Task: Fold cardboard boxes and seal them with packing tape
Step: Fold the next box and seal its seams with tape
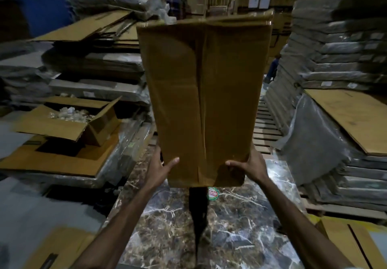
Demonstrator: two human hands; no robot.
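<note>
Cardboard box (205, 92) fills the middle of my view, lifted off the marble-patterned table (240, 226) and stood on end, its broad brown face towards me. My left hand (160, 169) grips the lower left corner, thumb across the face and fingers curled round the side. My right hand (251, 167) grips the lower right corner the same way. All my hold is at the bottom, so I judge the tall upper end could swing away or twist. My thumbs could also slide on the smooth board. If I squeeze too hard the thin walls may bow, and that would strain the centre seam (202, 101) running down the face. A glossy film along the top edge looks like tape, though the blur keeps me from being sure.

The box is a long plain rectangular carton, matte, with soft creases. The table is polished and glassy, dark with pale veins. On the right, a stack of plastic-wrapped bundles (335, 59) rises grey and shiny. On the left, flattened cardboard sheets (94, 29) lie in a loose pile with ragged edges. Nearer on that side is an open carton (62, 122), flaps out, holding pale lumpy pieces I cannot identify. Just under the box's lower edge a small round tape roll (213, 193) peeks out on the table.
</note>
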